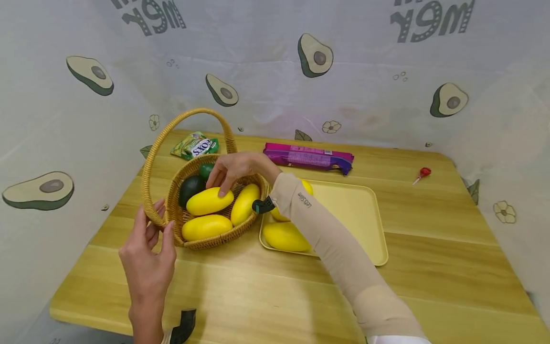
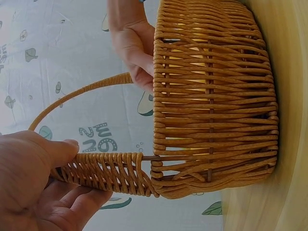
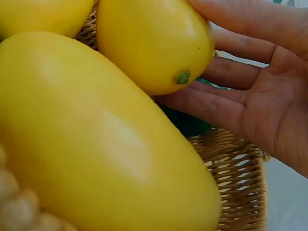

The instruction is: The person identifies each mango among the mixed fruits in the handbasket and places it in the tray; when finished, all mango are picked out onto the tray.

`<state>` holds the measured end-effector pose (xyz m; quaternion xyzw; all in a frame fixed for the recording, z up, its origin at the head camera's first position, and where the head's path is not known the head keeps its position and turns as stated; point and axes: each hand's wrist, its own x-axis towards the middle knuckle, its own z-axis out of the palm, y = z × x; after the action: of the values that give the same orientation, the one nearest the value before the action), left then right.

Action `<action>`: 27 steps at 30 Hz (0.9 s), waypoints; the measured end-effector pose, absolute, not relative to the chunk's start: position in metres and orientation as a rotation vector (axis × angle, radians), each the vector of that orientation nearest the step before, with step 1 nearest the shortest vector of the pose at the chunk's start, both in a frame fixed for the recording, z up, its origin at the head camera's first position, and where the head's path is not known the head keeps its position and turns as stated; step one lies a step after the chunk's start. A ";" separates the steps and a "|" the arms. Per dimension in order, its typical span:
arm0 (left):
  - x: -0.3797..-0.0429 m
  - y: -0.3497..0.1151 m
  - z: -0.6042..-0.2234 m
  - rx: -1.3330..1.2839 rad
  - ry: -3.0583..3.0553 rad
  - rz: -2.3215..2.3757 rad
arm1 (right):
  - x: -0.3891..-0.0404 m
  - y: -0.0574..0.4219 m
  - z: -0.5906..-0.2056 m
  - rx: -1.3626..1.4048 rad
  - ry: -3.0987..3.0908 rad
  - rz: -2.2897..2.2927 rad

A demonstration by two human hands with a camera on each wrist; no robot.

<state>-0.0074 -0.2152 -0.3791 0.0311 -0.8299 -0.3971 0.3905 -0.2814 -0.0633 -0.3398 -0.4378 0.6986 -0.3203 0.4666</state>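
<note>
A woven wicker basket (image 1: 199, 244) with a tall handle stands on the left of the table. Inside lie three yellow mangoes and two dark green fruits, one a blackish green oval (image 1: 191, 188). My left hand (image 1: 148, 263) grips the foot of the basket handle (image 2: 106, 171), thumb on one side and fingers on the other. Over the basket, my right hand (image 1: 238, 166) holds one mango (image 3: 154, 43) by its end, with the thumb on one side and fingers behind. Another mango (image 3: 106, 134) lies close by in the right wrist view.
A pale yellow tray (image 1: 352, 210) right of the basket bears three mangoes, partly hidden by my right forearm. Behind are a green snack bag (image 1: 196, 145) and a purple-pink package (image 1: 307, 156). A red lollipop (image 1: 424, 172) lies at the far right.
</note>
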 end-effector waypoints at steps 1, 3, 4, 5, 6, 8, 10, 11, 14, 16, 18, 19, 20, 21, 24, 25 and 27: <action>-0.007 -0.216 -0.379 0.079 -2.108 -1.007 | -0.281 -0.062 -0.338 -1.090 1.713 -0.786; -0.007 -0.216 -0.380 0.082 -2.108 -1.007 | -0.280 -0.057 -0.333 -1.123 1.710 -0.792; -0.007 -0.216 -0.380 0.080 -2.108 -1.007 | -0.279 -0.055 -0.330 -1.144 1.709 -0.795; -0.007 -0.216 -0.380 0.080 -2.108 -1.009 | -0.279 -0.052 -0.328 -1.158 1.707 -0.797; -0.008 -0.216 -0.380 0.079 -2.107 -1.008 | -0.278 -0.048 -0.325 -1.173 1.705 -0.802; -0.008 -0.216 -0.379 0.075 -2.106 -1.012 | -0.278 -0.041 -0.321 -1.202 1.703 -0.813; -0.008 -0.216 -0.379 0.074 -2.104 -1.012 | -0.276 -0.032 -0.317 -1.232 1.697 -0.826; -0.008 -0.216 -0.379 0.076 -2.105 -1.011 | -0.276 -0.028 -0.315 -1.246 1.696 -0.834; -0.008 -0.215 -0.377 0.083 -2.106 -1.006 | -0.273 -0.012 -0.310 -1.281 1.689 -0.873; -0.008 -0.215 -0.376 0.086 -2.102 -1.003 | -0.271 -0.002 -0.308 -1.299 1.666 -0.916; -0.007 -0.215 -0.375 0.086 -2.098 -1.002 | -0.270 0.009 -0.307 -1.321 1.644 -0.964; -0.007 -0.215 -0.374 0.088 -2.099 -0.999 | -0.269 0.014 -0.307 -1.335 1.635 -0.989; -0.007 -0.215 -0.374 0.088 -2.098 -0.998 | -0.267 0.018 -0.306 -1.345 1.624 -1.016; -0.007 -0.215 -0.374 0.090 -2.096 -0.999 | -0.265 0.023 -0.305 -1.351 1.615 -1.043; -0.007 -0.214 -0.372 0.097 -2.096 -1.002 | -0.260 0.038 -0.304 -1.361 1.627 -1.098; -0.007 -0.213 -0.372 0.097 -2.096 -1.005 | -0.257 0.044 -0.303 -1.361 1.639 -1.110; -0.007 -0.212 -0.371 0.098 -2.093 -1.013 | -0.253 0.055 -0.303 -1.340 1.659 -1.133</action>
<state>-0.0073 -0.2124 -0.3711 0.0386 -0.8258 -0.3998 0.3958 -0.2527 0.0548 -0.3028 -0.5188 0.6421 -0.4384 0.3554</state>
